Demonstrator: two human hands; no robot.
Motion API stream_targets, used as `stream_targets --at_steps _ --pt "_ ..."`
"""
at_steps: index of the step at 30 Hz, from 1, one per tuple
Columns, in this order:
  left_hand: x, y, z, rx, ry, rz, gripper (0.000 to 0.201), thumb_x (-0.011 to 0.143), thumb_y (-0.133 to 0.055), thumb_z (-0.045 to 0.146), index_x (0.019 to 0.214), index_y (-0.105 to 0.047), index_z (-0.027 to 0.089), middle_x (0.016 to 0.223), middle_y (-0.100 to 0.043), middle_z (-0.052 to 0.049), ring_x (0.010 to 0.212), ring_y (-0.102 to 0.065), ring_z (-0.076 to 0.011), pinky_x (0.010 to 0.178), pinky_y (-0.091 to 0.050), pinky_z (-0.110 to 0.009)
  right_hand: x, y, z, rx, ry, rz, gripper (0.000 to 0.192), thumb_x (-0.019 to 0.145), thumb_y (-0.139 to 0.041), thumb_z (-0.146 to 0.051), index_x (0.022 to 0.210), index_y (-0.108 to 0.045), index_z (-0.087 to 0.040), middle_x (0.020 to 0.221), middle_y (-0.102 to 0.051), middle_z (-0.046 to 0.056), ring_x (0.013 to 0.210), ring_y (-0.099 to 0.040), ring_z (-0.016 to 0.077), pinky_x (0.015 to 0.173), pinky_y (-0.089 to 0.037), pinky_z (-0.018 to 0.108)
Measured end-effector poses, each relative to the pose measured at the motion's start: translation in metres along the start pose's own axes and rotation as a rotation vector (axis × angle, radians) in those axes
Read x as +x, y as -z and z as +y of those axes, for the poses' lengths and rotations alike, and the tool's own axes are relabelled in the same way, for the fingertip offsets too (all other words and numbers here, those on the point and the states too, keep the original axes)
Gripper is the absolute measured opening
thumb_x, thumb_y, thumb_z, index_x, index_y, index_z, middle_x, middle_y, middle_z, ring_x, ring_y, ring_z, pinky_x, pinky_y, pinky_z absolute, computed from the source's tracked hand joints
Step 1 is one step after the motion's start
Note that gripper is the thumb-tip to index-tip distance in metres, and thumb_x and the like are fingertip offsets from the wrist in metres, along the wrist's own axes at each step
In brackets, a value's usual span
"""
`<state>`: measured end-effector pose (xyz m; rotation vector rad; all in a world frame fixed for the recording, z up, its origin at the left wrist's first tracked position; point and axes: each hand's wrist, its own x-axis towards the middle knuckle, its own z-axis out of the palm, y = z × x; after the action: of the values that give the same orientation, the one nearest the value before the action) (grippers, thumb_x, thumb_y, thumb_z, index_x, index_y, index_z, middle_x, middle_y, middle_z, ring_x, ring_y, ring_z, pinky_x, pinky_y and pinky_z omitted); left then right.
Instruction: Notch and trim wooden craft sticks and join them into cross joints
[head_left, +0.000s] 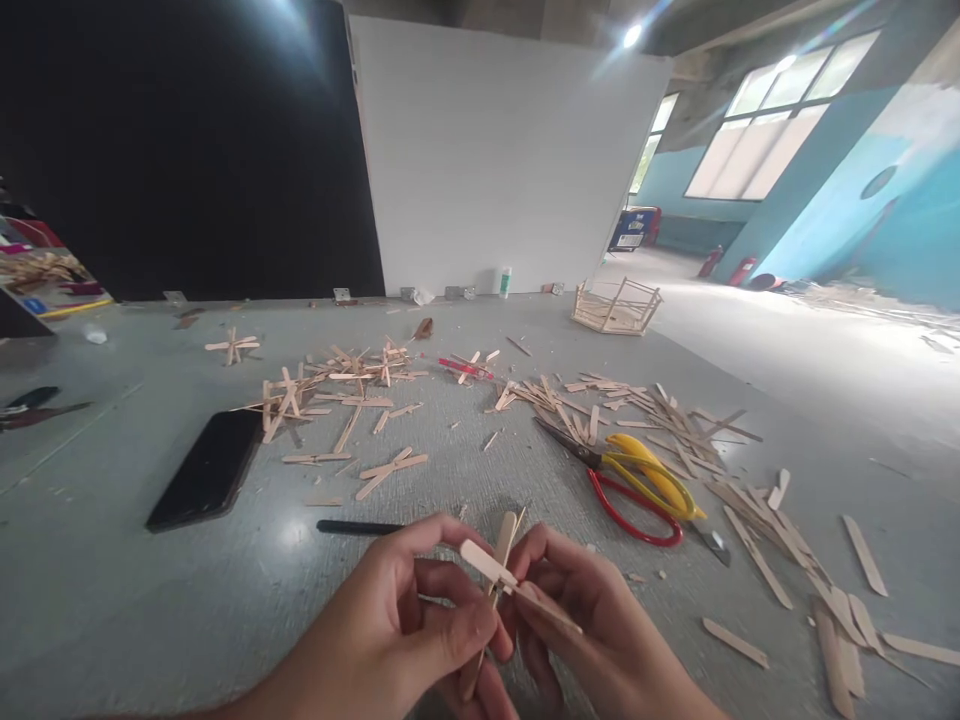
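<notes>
I find a grey tabletop [97,580] before me, backed by 1 black panel [187,150] and 1 white panel [502,150], side by side. To my right I record a blue wall [907,225], 1 large paned window [780,140], 1 narrower window [654,145] and a brightly lit floor [735,320]. Above, I note a glaring lamp [633,36] near the ceiling [517,14].

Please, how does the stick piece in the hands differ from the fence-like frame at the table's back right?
The stick piece is held by the left hand and right hand; the fence-like frame rests on the table. The stick piece has crossing sticks; the fence-like frame forms an open enclosure. Both are pale and wood-coloured.
</notes>
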<state>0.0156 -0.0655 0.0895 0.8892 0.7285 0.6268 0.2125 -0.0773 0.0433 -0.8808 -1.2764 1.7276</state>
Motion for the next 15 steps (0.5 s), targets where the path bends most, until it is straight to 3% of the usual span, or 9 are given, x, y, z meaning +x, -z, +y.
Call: stream_targets --at_steps 5,9,15 --pt "0.001 0.003 -0.007 -0.014 -0.006 -0.027 0.049 0.088 -0.081 0.045 0.115 -0.050 0.017 0.079 -0.071 0.001 0.063 -0.075 -0.0142 0.058 -0.055 -0.020 -0.003 0.002 -0.001 0.004 0.043 -0.061 0.037 0.098 -0.063 -0.055 0.090 -0.055 -0.019 0.073 -0.064 0.003 0.058 -0.054 0.0102 0.053 -0.040 0.021" --pt "0.004 0.005 -0.010 -0.023 -0.036 -0.069 0.045 0.089 -0.079 0.047 0.110 -0.053 0.017 0.078 -0.070 0.001 0.061 -0.072 -0.0121 0.056 -0.053 -0.019 -0.007 -0.002 -0.011 -0.072 -0.025 0.023 0.034 0.098 -0.066 -0.052 0.088 -0.058 -0.019 0.075 -0.065 0.003 0.071 -0.060 0.0153 0.068 -0.045 0.028" --pt "0.002 0.002 -0.003 0.053 0.030 -0.041 0.045 0.086 -0.080 0.050 0.104 -0.055 0.017 0.076 -0.069 0.000 0.058 -0.068 -0.0119 0.054 -0.050 -0.020 -0.005 0.000 -0.014 0.063 -0.083 -0.068 0.037 0.095 -0.069 -0.054 0.086 -0.057 -0.019 0.074 -0.064 0.002 0.066 -0.058 0.0126 0.061 -0.041 0.024"
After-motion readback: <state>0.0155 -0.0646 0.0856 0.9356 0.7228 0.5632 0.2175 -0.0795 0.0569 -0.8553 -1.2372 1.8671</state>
